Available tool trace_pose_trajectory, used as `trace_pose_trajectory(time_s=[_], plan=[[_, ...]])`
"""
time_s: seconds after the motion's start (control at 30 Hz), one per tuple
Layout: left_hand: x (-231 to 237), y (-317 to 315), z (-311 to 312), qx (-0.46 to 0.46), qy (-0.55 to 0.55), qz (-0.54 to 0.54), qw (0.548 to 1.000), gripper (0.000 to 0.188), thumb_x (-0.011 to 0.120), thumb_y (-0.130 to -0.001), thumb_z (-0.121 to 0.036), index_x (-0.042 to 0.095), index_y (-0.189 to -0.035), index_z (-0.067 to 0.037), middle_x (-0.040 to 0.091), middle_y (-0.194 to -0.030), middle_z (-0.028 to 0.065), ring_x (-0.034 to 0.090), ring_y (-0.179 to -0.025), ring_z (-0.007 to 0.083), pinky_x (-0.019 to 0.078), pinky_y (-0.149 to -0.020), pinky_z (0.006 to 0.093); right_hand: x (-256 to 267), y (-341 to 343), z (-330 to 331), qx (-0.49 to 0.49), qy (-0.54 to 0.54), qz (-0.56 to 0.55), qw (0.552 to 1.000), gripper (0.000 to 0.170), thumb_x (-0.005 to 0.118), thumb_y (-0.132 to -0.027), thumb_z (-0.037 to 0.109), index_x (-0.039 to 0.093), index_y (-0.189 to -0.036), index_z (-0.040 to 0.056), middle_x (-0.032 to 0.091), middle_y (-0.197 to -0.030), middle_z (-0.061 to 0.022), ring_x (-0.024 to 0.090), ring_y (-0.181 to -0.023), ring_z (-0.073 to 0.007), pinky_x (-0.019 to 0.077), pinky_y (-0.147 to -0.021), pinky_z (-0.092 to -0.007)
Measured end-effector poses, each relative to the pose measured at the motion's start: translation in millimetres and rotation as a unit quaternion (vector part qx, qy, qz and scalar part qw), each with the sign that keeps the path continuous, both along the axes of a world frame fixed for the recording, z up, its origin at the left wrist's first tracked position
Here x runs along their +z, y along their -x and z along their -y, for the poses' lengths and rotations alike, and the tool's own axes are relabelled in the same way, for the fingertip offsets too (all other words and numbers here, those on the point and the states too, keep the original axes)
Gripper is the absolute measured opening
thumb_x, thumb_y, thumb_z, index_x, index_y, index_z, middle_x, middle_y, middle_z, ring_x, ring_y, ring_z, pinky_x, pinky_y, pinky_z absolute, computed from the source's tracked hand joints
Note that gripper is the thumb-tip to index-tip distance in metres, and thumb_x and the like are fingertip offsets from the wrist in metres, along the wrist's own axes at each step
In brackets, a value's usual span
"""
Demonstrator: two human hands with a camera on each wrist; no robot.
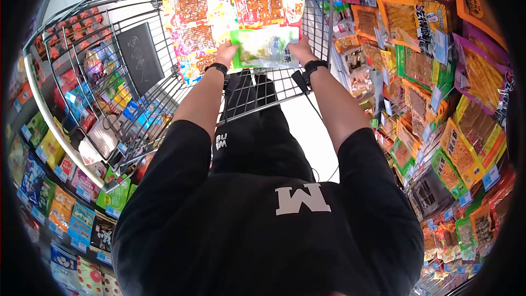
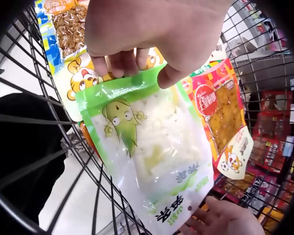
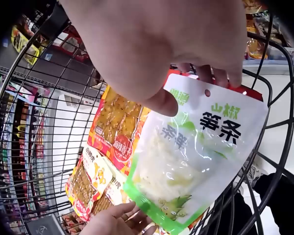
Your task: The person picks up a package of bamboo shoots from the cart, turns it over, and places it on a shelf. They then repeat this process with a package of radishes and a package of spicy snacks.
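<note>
Grip first: on the near-left side I have the left hand (image 1: 226,53) closed in a pinch on the green end of a flat white-and-green plastic packet (image 1: 266,46), thumb on top and fingers tucked beneath. That packet, the thing being worked on, lies crosswise in the near part of a black wire shopping cart (image 1: 238,113). To its left and far-left I see orange-and-white packets of brown snack pieces (image 1: 193,8), set in a column. Directly beyond it, at the far right of the load, sits a red-and-yellow packet with a clear window (image 1: 263,6). On the right, the right hand (image 1: 301,49) pinches the white end near its punched hole, thumb over the face, so neither side of the grip stands open. I cannot tell whether the packet's full weight rests on what is under it.

I judge the step in hand to be laying this packet out neatly among the others. As I read it, the next move calls for squaring its edge to the row, keeping it level, then loosening both pinches evenly. If one side let go early, the slick plastic could slide askew or drag a neighbour.
</note>
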State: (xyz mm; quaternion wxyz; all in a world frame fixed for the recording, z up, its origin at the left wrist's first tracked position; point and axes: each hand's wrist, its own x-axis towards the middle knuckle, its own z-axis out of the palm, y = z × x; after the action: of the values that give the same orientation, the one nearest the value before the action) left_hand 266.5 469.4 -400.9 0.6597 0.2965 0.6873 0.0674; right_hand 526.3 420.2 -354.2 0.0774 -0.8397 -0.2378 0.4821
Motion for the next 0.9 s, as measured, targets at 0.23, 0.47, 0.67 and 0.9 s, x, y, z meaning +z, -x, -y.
trace_pose_trajectory(time_s=[0.23, 0.47, 0.67, 0.9], plan=[[-22, 24, 6, -0.086, 0.013, 0.016, 0.996, 0.025, 0.058, -0.089, -0.022, 0.063, -0.108, -0.006, 0.063, -0.097, 0.0030, 0.056, -0.088, 0.0133, 0.0449, -0.076, 0.0317, 14, 7, 2, 0.083, -0.067, -0.054, 0.993, 0.028, 0.055, -0.076, 0.016, 0.069, -0.096, 0.0020, 0.066, -0.088, -0.0252, 0.064, -0.087, -0.0396, 0.0502, -0.078, -0.0409], [-54, -4, 18, -0.079, -0.081, -0.082, 0.990, 0.031, 0.064, -0.085, -0.016, 0.056, -0.111, -0.001, 0.061, -0.095, 0.0082, 0.057, -0.084, 0.0157, 0.0482, -0.073, 0.0315, 18, 31, 6, 0.045, -0.112, -0.078, 0.990, 0.036, 0.051, -0.081, 0.018, 0.061, -0.106, -0.0061, 0.063, -0.100, -0.0298, 0.062, -0.097, -0.0406, 0.0477, -0.086, -0.0418], [-50, 4, 23, -0.020, -0.023, -0.040, 0.999, 0.018, 0.061, -0.082, -0.007, 0.064, -0.097, 0.003, 0.066, -0.089, 0.0093, 0.064, -0.079, 0.0180, 0.0510, -0.068, 0.0335, 40, 32, 12, -0.033, -0.153, -0.121, 0.980, 0.032, 0.049, -0.090, 0.017, 0.058, -0.113, -0.0038, 0.064, -0.109, -0.0246, 0.060, -0.105, -0.0373, 0.0455, -0.090, -0.0400], [2, 23, -4, 0.069, -0.069, 0.119, 0.988, 0.025, 0.053, -0.083, -0.005, 0.062, -0.105, 0.004, 0.066, -0.093, 0.0097, 0.063, -0.080, 0.0196, 0.0504, -0.070, 0.0327, 83, 15, 12, 0.039, -0.172, -0.036, 0.984, 0.031, 0.053, -0.094, 0.020, 0.059, -0.109, -0.0056, 0.067, -0.096, -0.0142, 0.063, -0.088, -0.0206, 0.0465, -0.078, -0.0321]])
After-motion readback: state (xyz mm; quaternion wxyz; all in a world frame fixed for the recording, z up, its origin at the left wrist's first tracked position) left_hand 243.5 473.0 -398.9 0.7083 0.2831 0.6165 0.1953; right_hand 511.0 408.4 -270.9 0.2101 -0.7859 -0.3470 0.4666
